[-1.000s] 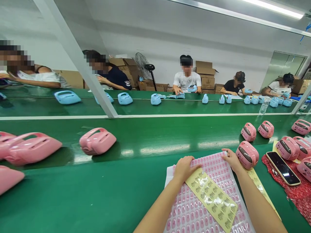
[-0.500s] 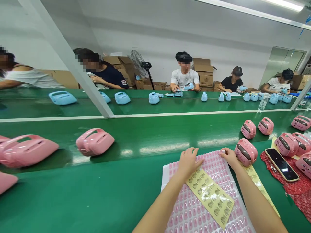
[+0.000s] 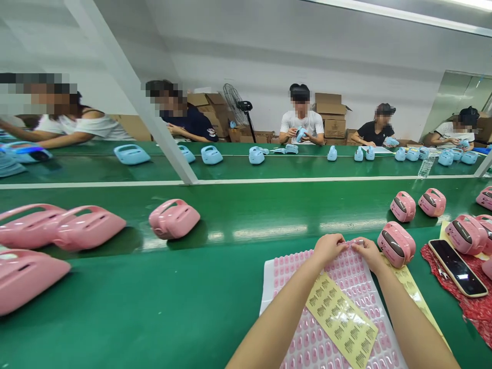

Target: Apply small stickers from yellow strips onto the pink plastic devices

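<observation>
A white sheet of small pink stickers (image 3: 292,271) lies on the green bench in front of me. A yellow strip of barcode labels (image 3: 342,320) rests across it. My left hand (image 3: 327,248) and my right hand (image 3: 367,252) meet at the sheet's far edge, fingers curled and pinching at the stickers there. What the fingertips hold is too small to make out. A pink handled device (image 3: 396,244) stands just right of my right hand.
More pink devices (image 3: 403,206) sit at the right, and pink shells (image 3: 173,219) lie on the belt at the left. A phone (image 3: 457,267) rests on red cloth (image 3: 474,302). Several people work with blue devices (image 3: 257,155) across the far bench.
My left hand has slid right along the sheet's far edge to meet my right hand. Its fingers have gone from spread flat to curled. The view has shifted slightly.
</observation>
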The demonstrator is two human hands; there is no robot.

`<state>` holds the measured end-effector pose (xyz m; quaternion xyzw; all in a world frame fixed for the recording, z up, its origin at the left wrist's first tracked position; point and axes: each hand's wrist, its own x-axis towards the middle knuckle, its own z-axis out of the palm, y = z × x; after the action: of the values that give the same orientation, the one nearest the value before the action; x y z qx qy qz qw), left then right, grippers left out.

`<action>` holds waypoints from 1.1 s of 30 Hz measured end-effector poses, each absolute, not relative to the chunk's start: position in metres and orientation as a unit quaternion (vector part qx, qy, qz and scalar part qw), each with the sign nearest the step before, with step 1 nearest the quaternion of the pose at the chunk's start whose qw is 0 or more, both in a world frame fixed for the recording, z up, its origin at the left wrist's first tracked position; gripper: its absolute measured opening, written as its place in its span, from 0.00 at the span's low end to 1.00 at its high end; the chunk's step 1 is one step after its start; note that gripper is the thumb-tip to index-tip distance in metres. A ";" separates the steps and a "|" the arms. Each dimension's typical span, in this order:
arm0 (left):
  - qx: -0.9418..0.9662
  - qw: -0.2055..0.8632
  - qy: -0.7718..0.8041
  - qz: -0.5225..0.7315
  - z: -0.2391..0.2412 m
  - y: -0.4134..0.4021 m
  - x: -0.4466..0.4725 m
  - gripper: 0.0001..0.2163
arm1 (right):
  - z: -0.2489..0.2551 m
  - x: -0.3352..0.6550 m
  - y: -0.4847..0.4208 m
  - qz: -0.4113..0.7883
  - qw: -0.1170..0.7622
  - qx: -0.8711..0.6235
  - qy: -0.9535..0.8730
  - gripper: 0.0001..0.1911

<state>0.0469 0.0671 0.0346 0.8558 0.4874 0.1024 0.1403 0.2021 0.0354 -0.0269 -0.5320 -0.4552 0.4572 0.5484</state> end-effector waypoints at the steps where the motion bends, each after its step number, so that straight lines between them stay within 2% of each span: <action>1: 0.855 0.123 0.493 0.105 0.036 0.067 0.041 0.10 | -0.027 0.202 0.036 0.456 0.553 -0.535 -0.447 0.20; 7: 0.825 0.018 0.557 0.094 0.031 0.071 -0.013 0.19 | -0.028 0.206 0.037 0.445 0.574 -0.556 -0.405 0.22; 13: 0.819 0.012 0.571 0.052 0.017 0.079 -0.019 0.23 | -0.029 0.202 0.038 0.417 0.563 -0.585 -0.409 0.20; 21: 0.792 0.015 0.610 0.036 0.027 0.094 -0.040 0.22 | -0.039 0.203 0.042 0.351 0.544 -0.623 -0.439 0.17; 27: 0.765 -0.003 0.643 0.033 0.022 0.096 -0.060 0.19 | -0.047 0.197 0.047 0.229 0.525 -0.670 -0.472 0.19; 29: 0.769 -0.019 0.636 0.051 0.023 0.090 -0.055 0.19 | -0.048 0.195 0.046 0.147 0.487 -0.695 -0.508 0.22; 33: 0.808 -0.031 0.583 0.082 0.021 0.062 -0.029 0.17 | -0.046 0.187 0.042 -0.022 0.312 -0.707 -0.634 0.19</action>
<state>-0.0285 0.0619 0.0214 0.8076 0.5832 0.0821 -0.0314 0.1869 0.0419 -0.0456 -0.7068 -0.6345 -0.0220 0.3120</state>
